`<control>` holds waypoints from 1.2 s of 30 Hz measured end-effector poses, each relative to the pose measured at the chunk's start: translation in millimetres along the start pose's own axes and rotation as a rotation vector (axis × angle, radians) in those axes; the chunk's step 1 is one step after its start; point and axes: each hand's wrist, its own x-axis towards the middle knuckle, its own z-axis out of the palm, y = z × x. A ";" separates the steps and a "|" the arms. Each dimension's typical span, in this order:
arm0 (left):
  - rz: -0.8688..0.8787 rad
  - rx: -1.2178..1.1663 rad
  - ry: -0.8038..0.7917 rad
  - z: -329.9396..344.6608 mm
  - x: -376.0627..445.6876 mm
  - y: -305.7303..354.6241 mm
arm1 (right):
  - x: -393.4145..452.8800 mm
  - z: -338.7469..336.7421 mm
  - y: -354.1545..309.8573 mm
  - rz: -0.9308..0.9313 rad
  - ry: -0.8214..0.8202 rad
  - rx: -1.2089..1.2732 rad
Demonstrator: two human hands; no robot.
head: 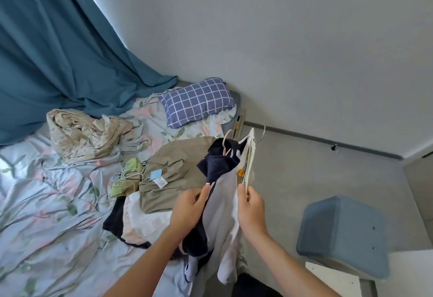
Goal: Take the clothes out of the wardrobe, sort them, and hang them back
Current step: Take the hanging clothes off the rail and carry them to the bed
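Observation:
My left hand (188, 205) grips the dark edge of a navy and white garment (222, 205) that hangs over the bed's side on a pale hanger (226, 143). My right hand (250, 205) pinches the white side of it together with a cream garment (249, 163) on a wire hanger (262, 132). On the bed lies a pile of clothes: a khaki piece with a blue tag (173, 167), a green piece (126, 175) with several wire hangers, and white, peach and black pieces (138, 221) underneath.
The bed (46, 214) has a floral sheet, a crumpled beige blanket (86, 135) and a blue checked pillow (196, 102). A teal curtain (54, 46) hangs at the left. A blue-grey stool (344, 233) and a white board (332, 278) stand on the grey floor at the right.

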 end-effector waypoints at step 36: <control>-0.475 0.044 0.595 -110.9 92.1 -202.7 | 109.8 293.7 29.6 -0.143 -0.660 -0.256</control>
